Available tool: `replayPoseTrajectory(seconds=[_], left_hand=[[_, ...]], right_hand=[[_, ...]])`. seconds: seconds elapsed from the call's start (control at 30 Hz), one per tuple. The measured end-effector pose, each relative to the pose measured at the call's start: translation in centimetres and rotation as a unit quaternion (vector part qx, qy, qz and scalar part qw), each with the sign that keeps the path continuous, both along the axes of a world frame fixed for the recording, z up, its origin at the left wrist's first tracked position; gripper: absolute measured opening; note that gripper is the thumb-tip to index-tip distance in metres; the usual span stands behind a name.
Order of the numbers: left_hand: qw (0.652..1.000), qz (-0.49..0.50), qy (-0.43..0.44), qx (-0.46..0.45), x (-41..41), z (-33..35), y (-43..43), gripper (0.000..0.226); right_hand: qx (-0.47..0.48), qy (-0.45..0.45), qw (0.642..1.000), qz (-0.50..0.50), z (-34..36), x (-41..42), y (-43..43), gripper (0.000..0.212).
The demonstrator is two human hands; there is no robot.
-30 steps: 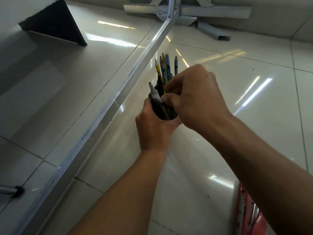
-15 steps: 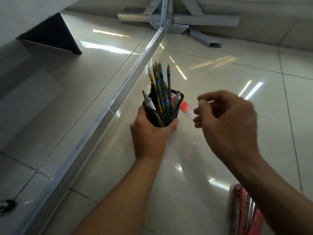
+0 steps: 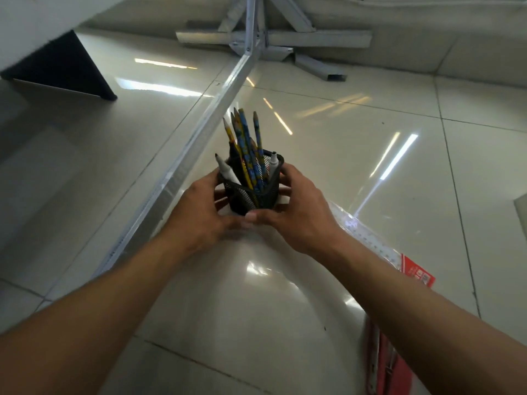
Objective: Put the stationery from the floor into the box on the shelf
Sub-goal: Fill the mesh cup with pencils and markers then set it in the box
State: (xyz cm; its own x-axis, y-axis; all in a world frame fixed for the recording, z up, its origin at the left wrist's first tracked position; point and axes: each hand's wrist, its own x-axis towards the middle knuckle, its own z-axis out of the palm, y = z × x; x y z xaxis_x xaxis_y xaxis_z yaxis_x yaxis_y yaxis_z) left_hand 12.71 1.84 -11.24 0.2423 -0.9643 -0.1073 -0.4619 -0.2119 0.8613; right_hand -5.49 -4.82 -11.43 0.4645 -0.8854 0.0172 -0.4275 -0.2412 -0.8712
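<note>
Both hands are closing round the pen cup (image 3: 253, 192), a black mesh holder over the tiled floor (image 3: 370, 155), just beside the long metal rail (image 3: 182, 166) that is running away toward the floor's far edge. The left hand (image 3: 199, 212) is wrapping its fingers round the cup's left wall and the right hand (image 3: 296, 212) is curling round the right wall, with the thumbs meeting low at the front, probably so the load is sitting upright and nothing is tipping out. Whether the base is touching the tiles cannot be told. Inside, the pencils (image 3: 248, 143) are standing bunched and leaning slightly left, with one white marker (image 3: 226, 169) slanting out over the left rim and another marker (image 3: 273, 162) poking up at the right rim. More stationery is waiting on the floor: a ruler (image 3: 379, 240) in a clear sleeve with a red end is lying partly under the right forearm, and a red item (image 3: 385, 366) – too cropped to name – is showing at the near right. The box and shelf are not showing here, so the gathering looks only partly done
</note>
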Motion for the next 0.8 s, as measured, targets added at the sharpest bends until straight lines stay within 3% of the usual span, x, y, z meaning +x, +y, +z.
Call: replayPoseTrajectory(seconds=[0.1,0.23,0.53,0.8], left_hand=[[0.999,-0.033,-0.021,0.006,0.9,0.6,-0.7,0.061],[0.998,-0.025,-0.047,-0.016,0.8,1.0,-1.2,0.041],[0.998,-0.047,-0.026,-0.043,-1.0,3.8,-2.5,0.039],[0.990,-0.117,0.017,-0.072,-7.2,8.4,-8.5,0.045]], right_hand=[[-0.018,0.000,1.000,-0.017,-0.4,0.4,0.0,0.073],[-0.023,-0.010,0.999,-0.020,-0.9,0.4,0.0,0.070],[-0.015,-0.010,1.000,0.008,1.7,-1.9,-2.1,0.069],[0.031,0.013,0.999,0.039,8.6,-9.8,-8.0,0.048]])
